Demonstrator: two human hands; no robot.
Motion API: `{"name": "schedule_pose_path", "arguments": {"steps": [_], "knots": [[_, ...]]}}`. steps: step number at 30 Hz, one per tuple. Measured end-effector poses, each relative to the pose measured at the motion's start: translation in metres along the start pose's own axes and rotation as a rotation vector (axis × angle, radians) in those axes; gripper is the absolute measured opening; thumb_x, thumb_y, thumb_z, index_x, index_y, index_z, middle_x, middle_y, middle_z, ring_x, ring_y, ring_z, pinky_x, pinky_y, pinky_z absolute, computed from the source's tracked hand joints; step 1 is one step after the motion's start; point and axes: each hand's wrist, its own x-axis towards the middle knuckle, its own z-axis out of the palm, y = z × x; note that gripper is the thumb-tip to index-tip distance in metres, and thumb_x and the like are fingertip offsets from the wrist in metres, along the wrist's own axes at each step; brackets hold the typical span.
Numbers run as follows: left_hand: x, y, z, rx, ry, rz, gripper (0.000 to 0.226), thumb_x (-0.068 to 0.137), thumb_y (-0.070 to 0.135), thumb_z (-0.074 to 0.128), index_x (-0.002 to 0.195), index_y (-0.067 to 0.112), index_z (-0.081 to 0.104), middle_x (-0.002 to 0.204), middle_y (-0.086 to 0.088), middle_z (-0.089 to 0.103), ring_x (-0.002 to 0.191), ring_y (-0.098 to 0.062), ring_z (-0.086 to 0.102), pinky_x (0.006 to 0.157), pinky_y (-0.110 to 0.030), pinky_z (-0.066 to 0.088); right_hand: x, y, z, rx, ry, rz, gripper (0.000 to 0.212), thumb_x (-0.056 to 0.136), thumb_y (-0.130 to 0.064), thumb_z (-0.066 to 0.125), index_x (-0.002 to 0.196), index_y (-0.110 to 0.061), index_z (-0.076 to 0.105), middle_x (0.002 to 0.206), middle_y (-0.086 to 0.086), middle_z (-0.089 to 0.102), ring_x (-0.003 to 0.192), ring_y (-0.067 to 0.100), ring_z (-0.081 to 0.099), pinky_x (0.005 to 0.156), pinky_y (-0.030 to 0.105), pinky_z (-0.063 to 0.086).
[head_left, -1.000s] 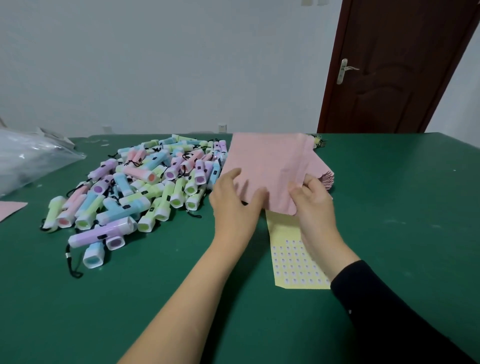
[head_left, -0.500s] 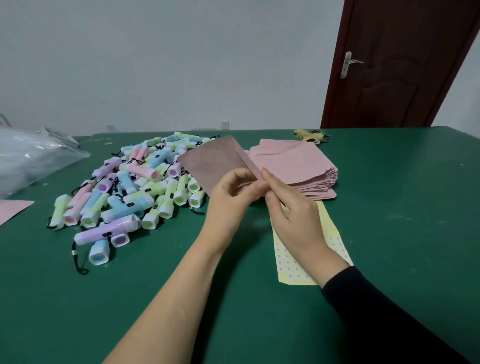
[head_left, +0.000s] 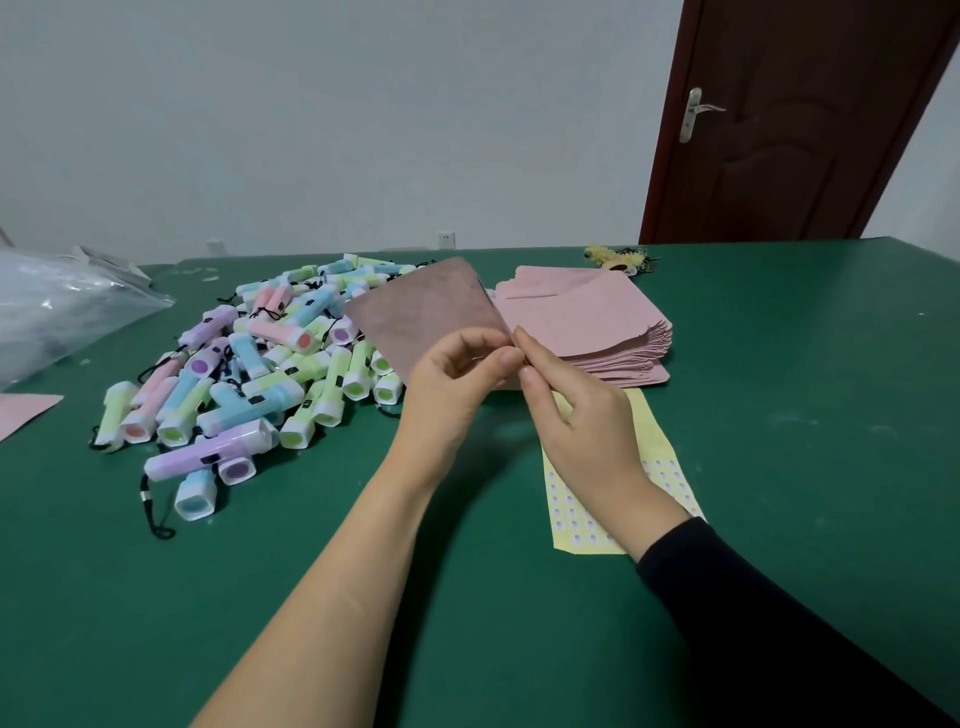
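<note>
Head view: the left hand (head_left: 451, 384) pinches the near edge of a pink paper bag (head_left: 426, 317), thumb and fingers curled on it, holding it raised and tilted above the green table (head_left: 810, 415). The right hand (head_left: 582, 421) pinches the same edge, fingertips meeting the left thumb. Just beside it lies the stack of pink bags (head_left: 597, 327). A yellow sticker sheet (head_left: 654, 457) lies under the right hand. A pile of pastel flashlights (head_left: 260, 374) lies to the left.
</note>
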Motion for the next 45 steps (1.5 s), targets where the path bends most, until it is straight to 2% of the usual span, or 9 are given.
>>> {"name": "schedule_pose_path", "arguments": {"steps": [3, 6, 12, 23, 29, 33, 36, 42, 45], "knots": [[-0.0003, 0.0010, 0.0008, 0.008, -0.007, 0.007, 0.010, 0.081, 0.022, 0.074, 0.086, 0.030, 0.075, 0.085, 0.006, 0.074, 0.080, -0.009, 0.071, 0.075, -0.019, 0.054, 0.0006, -0.0004, -0.0004, 0.005, 0.007, 0.013, 0.037, 0.094, -0.015, 0.053, 0.129, -0.011, 0.062, 0.120, 0.000, 0.069, 0.108, 0.006, 0.062, 0.092, 0.022, 0.048], [-0.0003, 0.0031, 0.0021, 0.005, 0.004, 0.004, 0.010, 0.078, 0.026, 0.075, 0.085, 0.033, 0.076, 0.084, 0.007, 0.074, 0.079, -0.007, 0.070, 0.075, -0.018, 0.054, 0.0004, -0.0005, 0.0000, 0.004, 0.019, 0.013, 0.036, 0.094, -0.014, 0.053, 0.129, -0.011, 0.062, 0.120, 0.000, 0.069, 0.108, 0.006, 0.063, 0.093, 0.023, 0.049], [-0.0001, 0.0037, 0.0035, 0.018, 0.016, -0.009, 0.015, 0.081, 0.019, 0.072, 0.083, 0.033, 0.076, 0.083, 0.006, 0.074, 0.079, -0.008, 0.069, 0.075, -0.019, 0.054, -0.0002, -0.0007, -0.0001, 0.003, 0.004, 0.022, 0.037, 0.094, -0.014, 0.052, 0.130, -0.010, 0.061, 0.121, 0.002, 0.069, 0.110, 0.005, 0.060, 0.093, 0.019, 0.047], [0.0007, 0.0015, 0.0022, 0.031, 0.011, -0.013, 0.011, 0.073, 0.035, 0.076, 0.084, 0.034, 0.075, 0.084, 0.008, 0.073, 0.081, -0.008, 0.070, 0.080, -0.023, 0.056, -0.0006, -0.0025, -0.0005, -0.010, -0.010, 0.034, 0.038, 0.094, -0.016, 0.052, 0.130, -0.010, 0.060, 0.122, 0.002, 0.069, 0.110, 0.011, 0.064, 0.094, 0.025, 0.048], [0.0006, 0.0004, 0.0021, 0.025, 0.009, 0.001, 0.009, 0.075, 0.032, 0.075, 0.084, 0.034, 0.075, 0.085, 0.007, 0.074, 0.080, -0.008, 0.070, 0.078, -0.021, 0.055, -0.0012, -0.0024, -0.0008, -0.004, -0.009, 0.039, 0.038, 0.095, -0.018, 0.051, 0.131, -0.011, 0.060, 0.121, 0.001, 0.069, 0.110, 0.006, 0.060, 0.093, 0.021, 0.047], [0.0010, 0.0007, 0.0021, 0.026, 0.012, 0.000, 0.013, 0.081, 0.021, 0.073, 0.082, 0.034, 0.076, 0.083, 0.007, 0.074, 0.079, -0.008, 0.070, 0.076, -0.020, 0.054, -0.0014, -0.0024, -0.0001, -0.005, 0.001, 0.036, 0.037, 0.095, -0.017, 0.051, 0.130, -0.011, 0.061, 0.120, 0.000, 0.069, 0.108, 0.006, 0.061, 0.092, 0.020, 0.047], [0.0009, 0.0011, 0.0021, 0.030, 0.013, -0.005, 0.008, 0.079, 0.025, 0.075, 0.084, 0.032, 0.076, 0.086, 0.005, 0.074, 0.081, -0.010, 0.070, 0.077, -0.022, 0.055, -0.0012, -0.0023, 0.0000, -0.003, -0.001, 0.033, 0.037, 0.095, -0.018, 0.051, 0.130, -0.011, 0.061, 0.121, -0.001, 0.068, 0.111, 0.003, 0.059, 0.093, 0.014, 0.044], [0.0010, 0.0011, 0.0029, 0.051, 0.027, -0.020, 0.014, 0.073, 0.038, 0.076, 0.086, 0.032, 0.076, 0.091, 0.003, 0.075, 0.086, -0.013, 0.070, 0.089, -0.034, 0.056, -0.0004, -0.0027, 0.0006, 0.021, 0.003, 0.053, 0.037, 0.096, -0.019, 0.050, 0.130, -0.011, 0.062, 0.122, 0.000, 0.068, 0.112, 0.004, 0.058, 0.093, 0.018, 0.045], [0.0013, 0.0010, 0.0033, 0.081, 0.058, -0.032, 0.013, 0.083, 0.027, 0.075, 0.094, 0.020, 0.074, 0.094, -0.004, 0.075, 0.091, -0.018, 0.069, 0.094, -0.042, 0.054, -0.0001, -0.0022, 0.0003, 0.030, 0.005, 0.077, 0.037, 0.097, -0.019, 0.047, 0.130, -0.012, 0.061, 0.122, -0.006, 0.067, 0.113, 0.004, 0.057, 0.094, 0.016, 0.044]]}}
